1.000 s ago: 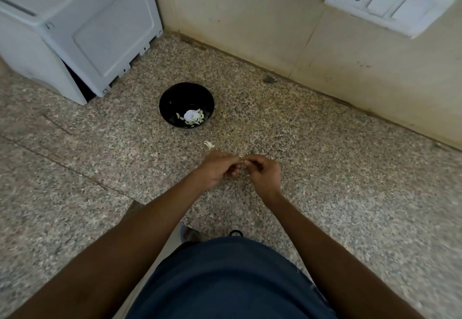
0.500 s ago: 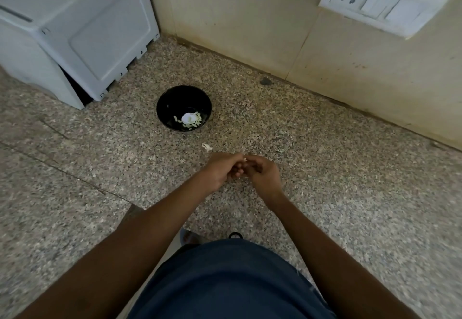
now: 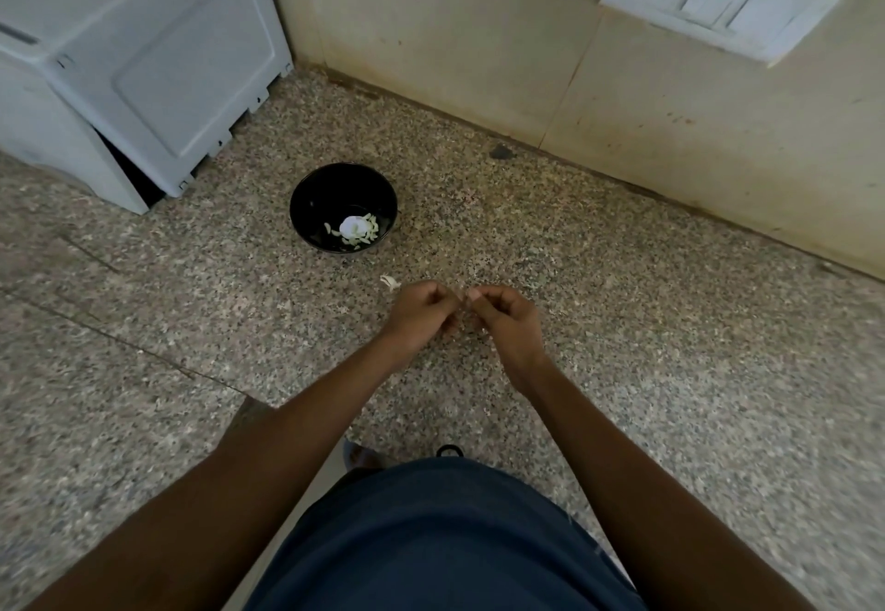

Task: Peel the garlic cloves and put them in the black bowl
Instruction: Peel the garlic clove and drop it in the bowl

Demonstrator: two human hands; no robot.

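Curling both fists over the counter (image 3: 622, 304), we bring left hand (image 3: 421, 311) and right hand (image 3: 507, 318) thumb-to-thumb; whether they pinch a clove, we cannot tell

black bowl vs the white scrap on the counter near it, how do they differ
The black bowl is dark, round and deep; the white scrap is pale, thin and irregular. The bowl is far larger than the scrap. The bowl holds pale garlic pieces; the scrap lies loose and alone, nearer the left hand. Both rest on the speckled counter.
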